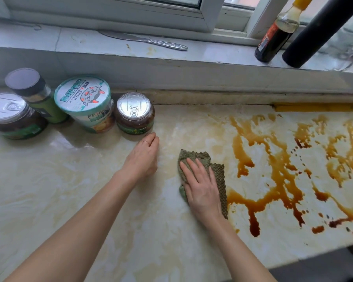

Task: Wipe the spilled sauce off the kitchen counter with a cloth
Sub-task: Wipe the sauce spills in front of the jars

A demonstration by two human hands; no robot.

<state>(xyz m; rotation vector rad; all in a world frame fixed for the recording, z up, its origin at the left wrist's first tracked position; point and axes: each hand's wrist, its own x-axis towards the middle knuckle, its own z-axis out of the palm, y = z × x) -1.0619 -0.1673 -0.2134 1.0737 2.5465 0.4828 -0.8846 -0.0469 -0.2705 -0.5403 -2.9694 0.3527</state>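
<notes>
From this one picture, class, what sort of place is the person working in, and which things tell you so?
Probably a home kitchen: a stone counter under a window, jars of food, a sauce bottle on the sill.

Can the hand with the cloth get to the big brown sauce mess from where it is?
Probably yes. The right hand presses the cloth flat on the counter, and the sauce starts just beside the cloth's right edge, with nothing standing between them.
</notes>
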